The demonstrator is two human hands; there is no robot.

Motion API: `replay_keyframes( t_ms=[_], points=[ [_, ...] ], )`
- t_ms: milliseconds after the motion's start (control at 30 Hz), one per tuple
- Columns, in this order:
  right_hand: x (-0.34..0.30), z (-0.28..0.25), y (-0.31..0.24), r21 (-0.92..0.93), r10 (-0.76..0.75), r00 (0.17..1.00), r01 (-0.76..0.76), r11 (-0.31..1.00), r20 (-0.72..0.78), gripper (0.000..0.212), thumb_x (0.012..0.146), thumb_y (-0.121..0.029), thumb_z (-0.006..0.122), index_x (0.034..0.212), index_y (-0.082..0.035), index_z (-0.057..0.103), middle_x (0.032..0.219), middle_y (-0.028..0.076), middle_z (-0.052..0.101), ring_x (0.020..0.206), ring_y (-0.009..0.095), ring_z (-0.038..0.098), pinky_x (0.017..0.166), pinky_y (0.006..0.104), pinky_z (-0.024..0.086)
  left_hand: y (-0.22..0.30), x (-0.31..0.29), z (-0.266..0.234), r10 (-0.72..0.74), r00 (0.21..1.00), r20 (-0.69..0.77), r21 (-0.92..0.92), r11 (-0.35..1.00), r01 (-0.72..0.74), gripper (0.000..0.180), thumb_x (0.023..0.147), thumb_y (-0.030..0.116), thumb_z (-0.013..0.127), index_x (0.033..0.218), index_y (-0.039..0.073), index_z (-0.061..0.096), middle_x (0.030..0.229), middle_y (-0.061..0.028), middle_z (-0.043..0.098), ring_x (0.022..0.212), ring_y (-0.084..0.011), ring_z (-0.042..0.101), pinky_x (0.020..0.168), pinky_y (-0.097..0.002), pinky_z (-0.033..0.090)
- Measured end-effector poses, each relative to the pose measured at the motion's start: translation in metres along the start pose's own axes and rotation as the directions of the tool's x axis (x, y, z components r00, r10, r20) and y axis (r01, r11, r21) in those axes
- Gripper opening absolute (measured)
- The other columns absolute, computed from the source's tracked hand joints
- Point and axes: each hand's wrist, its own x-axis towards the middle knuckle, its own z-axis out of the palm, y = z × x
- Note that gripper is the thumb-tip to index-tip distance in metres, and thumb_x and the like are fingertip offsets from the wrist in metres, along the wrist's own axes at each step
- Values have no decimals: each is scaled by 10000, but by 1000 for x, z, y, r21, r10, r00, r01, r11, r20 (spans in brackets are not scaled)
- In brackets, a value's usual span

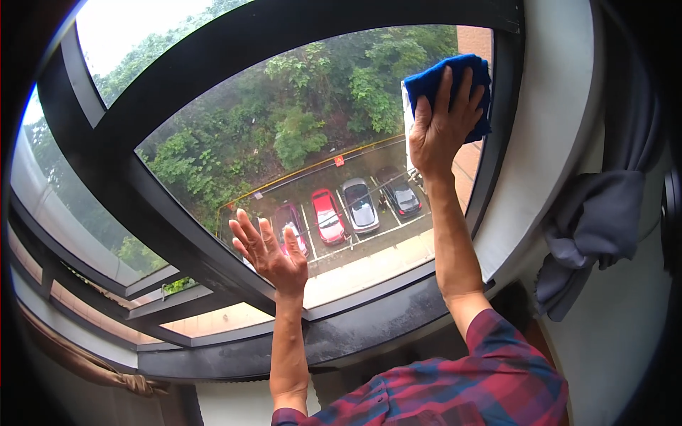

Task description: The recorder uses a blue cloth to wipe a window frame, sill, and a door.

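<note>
My right hand (444, 138) presses a folded blue cloth (426, 84) flat on the upper right part of the window pane (234, 128). Its fingers lie spread over the cloth, which bunches at the edges close to the dark window frame (506, 106). Lower and to the left, my left hand (275, 257) is raised before the pane's lower part with its fingers apart and nothing in it. Whether its fingertips touch the glass, I cannot tell.
Below the pane runs a dark sill (376, 319) with pale dusty marks. A knotted grey curtain (597, 220) hangs at the right, a tied brown curtain (135, 383) at the lower left. Outside are trees and parked cars, including a red car (327, 216).
</note>
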Motion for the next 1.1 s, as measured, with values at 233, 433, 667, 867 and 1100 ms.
replay_keyframes(
  t_ms=[233,433,667,867,1100],
  points=[
    [-7,15,-160,299,-274,956,232,926,106,735,832,-432,715,1480,-179,478,1589,214,297,1450,557,190,1115,747,102,-16,-6,33,53,994,-96,57,997,-47,673,1029,323,495,1615,287,166,1670,-196,101,1541,-415,54,1191,-611,7],
    [-35,34,-232,595,-599,801,484,641,-6,583,742,-450,754,1272,-226,659,1499,55,470,1449,402,308,1132,708,178,-20,-11,27,-19,998,-66,14,1000,20,625,1017,373,488,1573,157,303,1657,-194,167,1533,-434,82,1195,-611,37],
    [31,8,-86,296,-433,900,425,855,-44,567,778,-491,729,1284,-246,650,1404,37,546,1329,404,441,1072,654,281,-15,-6,28,46,994,-101,-6,999,-47,588,1031,218,488,1575,221,265,1659,-180,177,1539,-400,102,1210,-576,16],
    [58,-12,4,105,-274,952,261,960,136,612,985,-408,510,1473,-45,439,1521,241,375,1456,457,262,1169,634,163,-23,-11,20,47,993,-104,-64,997,-53,547,1025,180,499,1545,224,333,1652,-176,206,1538,-397,113,1217,-555,13],
    [59,-5,28,-8,-93,995,94,996,19,592,1007,-337,498,1471,19,408,1520,267,378,1430,487,299,1179,552,220,-22,-10,17,64,996,-58,-95,993,-70,514,1006,139,530,1496,182,380,1649,-189,209,1535,-406,123,1217,-558,30]
  ],
)
